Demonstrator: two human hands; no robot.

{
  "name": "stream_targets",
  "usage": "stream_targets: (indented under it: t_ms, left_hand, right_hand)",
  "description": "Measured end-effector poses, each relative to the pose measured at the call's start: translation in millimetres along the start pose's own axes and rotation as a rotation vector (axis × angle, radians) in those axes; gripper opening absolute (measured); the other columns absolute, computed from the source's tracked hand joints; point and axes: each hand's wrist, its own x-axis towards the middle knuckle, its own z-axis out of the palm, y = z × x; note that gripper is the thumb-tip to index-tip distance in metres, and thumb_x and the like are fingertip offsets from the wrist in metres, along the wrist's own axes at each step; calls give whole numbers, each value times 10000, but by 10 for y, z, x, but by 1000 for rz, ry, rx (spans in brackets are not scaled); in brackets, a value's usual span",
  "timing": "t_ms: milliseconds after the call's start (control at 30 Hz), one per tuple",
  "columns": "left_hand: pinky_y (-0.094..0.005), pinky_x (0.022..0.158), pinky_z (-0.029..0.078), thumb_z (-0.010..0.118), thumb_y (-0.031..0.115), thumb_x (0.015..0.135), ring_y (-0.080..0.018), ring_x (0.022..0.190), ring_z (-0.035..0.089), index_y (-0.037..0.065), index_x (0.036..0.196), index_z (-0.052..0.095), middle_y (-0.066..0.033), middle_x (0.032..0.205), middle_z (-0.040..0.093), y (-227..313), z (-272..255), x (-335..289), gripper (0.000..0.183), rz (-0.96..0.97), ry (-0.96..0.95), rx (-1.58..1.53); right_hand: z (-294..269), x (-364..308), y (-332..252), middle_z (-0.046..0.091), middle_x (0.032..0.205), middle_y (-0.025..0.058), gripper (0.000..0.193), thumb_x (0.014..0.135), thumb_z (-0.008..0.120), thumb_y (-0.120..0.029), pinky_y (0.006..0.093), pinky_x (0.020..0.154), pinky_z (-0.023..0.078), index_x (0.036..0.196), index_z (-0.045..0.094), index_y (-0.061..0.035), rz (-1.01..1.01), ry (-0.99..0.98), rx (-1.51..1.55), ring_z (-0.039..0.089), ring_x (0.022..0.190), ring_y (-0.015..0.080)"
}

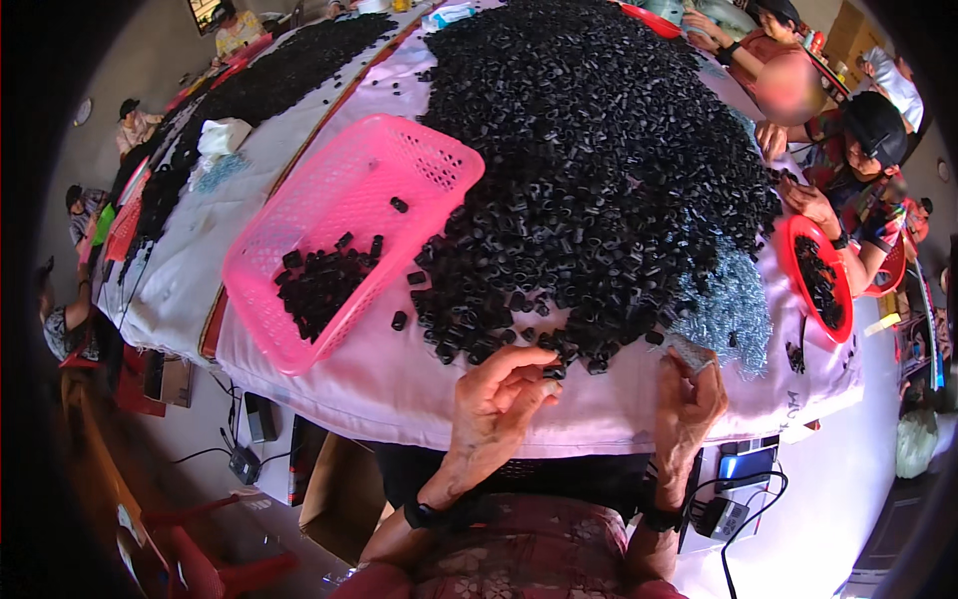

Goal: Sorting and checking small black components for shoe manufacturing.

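Note:
My left hand (pixel 495 401) pinches a small black plastic piece (pixel 554 371) between thumb and fingertips, at the near edge of a big heap of like black pieces (pixel 589 180). My right hand (pixel 691 394) is at the near edge of a pile of tiny silvery-blue metal parts (pixel 733 314). Its fingers are drawn together, and what they hold is too small to make out. Left of the heap lies a pink plastic basket (pixel 261 329), tilted, with a cluster of black pieces in its near end.
A pinkish-white cloth (pixel 399 399) covers the table. Co-workers sit along the right and far left sides. On the right, a red bowl (pixel 846 317) holds black pieces beside a co-worker's arm. Another long heap of black pieces (pixel 289 75) spreads at the back left. Cables and small boxes (pixel 261 417) lie below the table edge.

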Motion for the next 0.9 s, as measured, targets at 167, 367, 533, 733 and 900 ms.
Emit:
stream_targets:
  t_ms: [167,367,533,733,900]
  left_hand:
    - [-294,816,565,586,-16,924,-155,883,654,-35,1172,567,-109,1062,610,7,-37,-22,250,-55,-13,-46]
    - [-265,853,526,605,-59,895,-131,932,614,-27,1147,588,-71,1041,591,105,2,44,255,-99,-32,-89]
    - [-267,879,517,610,-96,872,-142,989,606,-34,1100,600,-87,1091,590,0,21,142,237,-59,-44,-101]
    - [-306,811,552,597,-21,915,-185,900,657,-38,1081,600,-106,1032,627,-8,48,167,167,-90,-5,-201]
    - [-303,798,560,600,-26,912,-180,904,657,-38,1100,602,-109,1039,627,-34,42,159,188,-66,20,-173]
  right_hand:
    - [13,-16,36,684,900,69,196,824,645,-11,243,677,498,1016,669,22,15,27,158,632,759,132]
    - [36,-28,-295,684,994,97,218,882,608,-83,299,801,542,1063,660,26,89,-230,710,672,904,187]
    - [335,-77,-429,673,1068,94,226,870,630,1,318,844,555,1094,643,31,196,-281,798,664,947,194]
    - [371,-107,-339,680,1040,133,297,844,637,82,330,820,567,1135,624,25,258,-200,890,669,941,215]
    - [366,-113,-401,684,1036,126,285,850,641,76,316,807,568,1130,626,27,272,-246,862,667,947,203]
